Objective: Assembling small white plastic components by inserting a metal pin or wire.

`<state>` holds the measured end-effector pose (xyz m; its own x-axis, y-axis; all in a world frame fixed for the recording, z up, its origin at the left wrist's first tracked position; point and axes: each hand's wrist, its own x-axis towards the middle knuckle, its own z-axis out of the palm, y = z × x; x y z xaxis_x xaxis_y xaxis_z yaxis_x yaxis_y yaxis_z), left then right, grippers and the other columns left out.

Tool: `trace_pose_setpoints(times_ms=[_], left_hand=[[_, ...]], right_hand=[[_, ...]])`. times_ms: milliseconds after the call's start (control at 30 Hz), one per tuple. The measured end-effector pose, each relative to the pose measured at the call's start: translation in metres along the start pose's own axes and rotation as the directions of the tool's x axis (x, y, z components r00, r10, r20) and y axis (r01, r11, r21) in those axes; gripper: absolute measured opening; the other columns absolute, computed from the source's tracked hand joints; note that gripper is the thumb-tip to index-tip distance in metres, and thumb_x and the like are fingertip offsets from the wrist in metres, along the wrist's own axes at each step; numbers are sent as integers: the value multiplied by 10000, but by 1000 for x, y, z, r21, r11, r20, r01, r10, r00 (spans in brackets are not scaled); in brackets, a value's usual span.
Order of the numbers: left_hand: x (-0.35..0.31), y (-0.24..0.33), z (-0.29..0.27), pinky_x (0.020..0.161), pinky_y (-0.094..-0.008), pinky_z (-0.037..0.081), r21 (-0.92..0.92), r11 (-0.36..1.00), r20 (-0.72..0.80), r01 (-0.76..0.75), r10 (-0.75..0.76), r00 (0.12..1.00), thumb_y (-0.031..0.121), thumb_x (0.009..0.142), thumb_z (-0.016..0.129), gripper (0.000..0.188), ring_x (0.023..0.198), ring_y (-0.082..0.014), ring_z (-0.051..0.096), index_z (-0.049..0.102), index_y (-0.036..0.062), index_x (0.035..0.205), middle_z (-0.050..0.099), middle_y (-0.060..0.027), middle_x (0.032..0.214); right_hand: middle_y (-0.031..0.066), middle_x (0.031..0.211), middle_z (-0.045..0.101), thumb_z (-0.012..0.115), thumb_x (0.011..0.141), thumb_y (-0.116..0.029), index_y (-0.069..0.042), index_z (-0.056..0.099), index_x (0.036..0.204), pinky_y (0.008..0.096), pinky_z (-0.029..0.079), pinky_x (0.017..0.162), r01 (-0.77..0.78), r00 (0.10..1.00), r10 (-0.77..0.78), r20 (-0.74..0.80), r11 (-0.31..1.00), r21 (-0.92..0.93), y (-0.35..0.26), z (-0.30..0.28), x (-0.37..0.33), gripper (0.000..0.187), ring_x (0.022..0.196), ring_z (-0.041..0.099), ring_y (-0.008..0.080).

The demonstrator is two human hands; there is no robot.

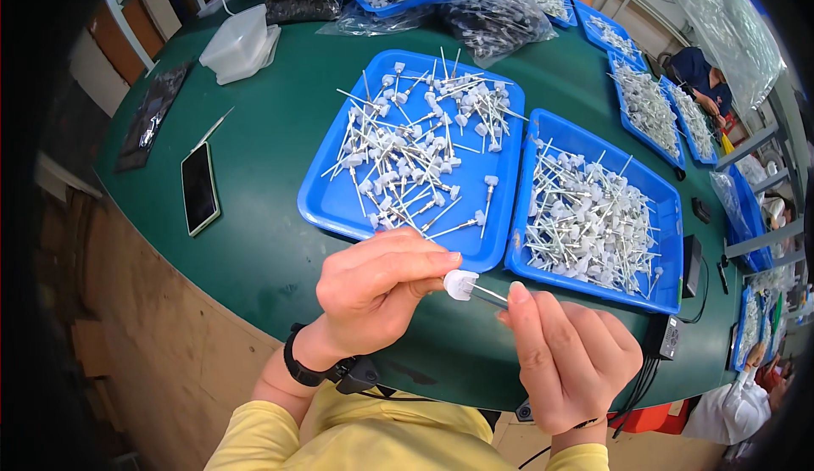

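Between my hands is a small white plastic cap (460, 284) with a thin metal rod (488, 294) sticking out of it to the right. My left hand (377, 283) is closed on the cap between thumb and fingers. With thumb and forefinger my right hand (568, 352) pinches the far end of the rod. Just beyond them lies a shallow blue tray (326, 204) holding a loose heap of white-headed rods (407, 153). A deeper blue tray (670, 217) to its right is piled with more such pieces (589, 221).
On the green table (271, 276) are a phone (200, 189), a pointed tool (212, 129), a black plastic bag (154, 115) and clear plastic containers (240, 45). More filled blue trays and bags stand along the far side. Other people work at the right. Cables (638, 390) hang near my right hand.
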<state>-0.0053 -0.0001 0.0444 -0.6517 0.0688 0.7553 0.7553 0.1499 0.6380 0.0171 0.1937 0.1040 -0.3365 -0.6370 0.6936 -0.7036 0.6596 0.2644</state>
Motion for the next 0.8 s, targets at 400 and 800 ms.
trace_pose_setpoints(times_ms=[400, 800], left_hand=[[1, 2, -3, 665, -353, 538, 14, 1000, 67, 17, -18, 998, -74, 746, 693, 146, 665, -247, 647, 664, -43, 886, 671, -140, 773], [-1, -3, 5, 577, -304, 507, 127, 989, -46, -70, 76, 996, -144, 652, 688, 285, 641, -252, 639, 668, -46, 919, 663, -149, 761]], right_hand=[[67, 685, 598, 639, 685, 7, 45, 698, 848, 180, 318, 429, 12, 999, -12, 41, 1000, 2, 1, -2, -2, 177, 511, 485, 97], [64, 661, 587, 655, 760, -12, 63, 681, 839, 195, 297, 402, -29, 998, 33, 59, 997, -69, -9, 5, -4, 111, 488, 465, 95]])
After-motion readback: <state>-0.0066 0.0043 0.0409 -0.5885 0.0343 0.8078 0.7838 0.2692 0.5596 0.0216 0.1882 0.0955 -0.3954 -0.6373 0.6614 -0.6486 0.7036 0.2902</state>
